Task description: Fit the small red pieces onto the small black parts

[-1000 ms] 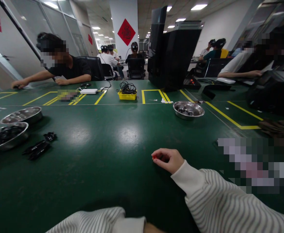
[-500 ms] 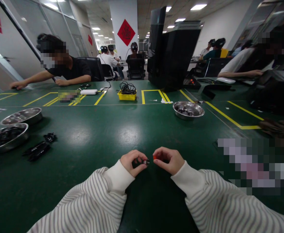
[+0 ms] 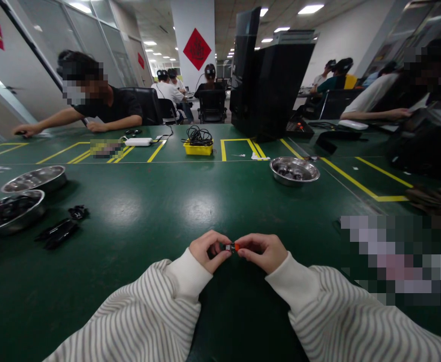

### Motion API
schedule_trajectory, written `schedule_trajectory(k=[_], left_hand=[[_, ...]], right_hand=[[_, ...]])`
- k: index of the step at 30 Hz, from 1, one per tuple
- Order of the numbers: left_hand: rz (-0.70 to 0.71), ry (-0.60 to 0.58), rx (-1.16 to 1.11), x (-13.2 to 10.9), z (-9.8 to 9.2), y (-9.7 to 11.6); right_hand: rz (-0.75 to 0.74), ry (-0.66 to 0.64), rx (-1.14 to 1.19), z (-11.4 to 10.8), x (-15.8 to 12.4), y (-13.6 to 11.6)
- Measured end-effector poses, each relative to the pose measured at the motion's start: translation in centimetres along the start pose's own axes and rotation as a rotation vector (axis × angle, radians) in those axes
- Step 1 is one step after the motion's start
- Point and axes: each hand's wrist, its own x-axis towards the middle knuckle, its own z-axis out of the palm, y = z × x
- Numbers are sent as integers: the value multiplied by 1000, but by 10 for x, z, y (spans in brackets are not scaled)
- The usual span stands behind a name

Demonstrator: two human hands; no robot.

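Over the green table (image 3: 156,196), I have the left hand (image 3: 207,251) pinching a small dark part (image 3: 228,247) beside the right hand's (image 3: 264,250) pinched orange piece (image 3: 237,247), fingertips only, likely leaving facing ends free.

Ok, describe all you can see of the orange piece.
The orange piece is small, perhaps plastic, partly hidden by the right hand, which pinches it over the green table. It faces the small dark-and-silver part in the left hand; whether they touch, or its exact shape, I can't tell.
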Motion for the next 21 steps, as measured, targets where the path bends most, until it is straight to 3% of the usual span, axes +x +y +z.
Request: schedule_trajectory(k=[12,21], left_hand=[[-6,48,48,2,3,1],[-42,39,52,2,2,3]], right_hand=[[161,-39,228,1,5,5],[132,-12,190,1,1,2]])
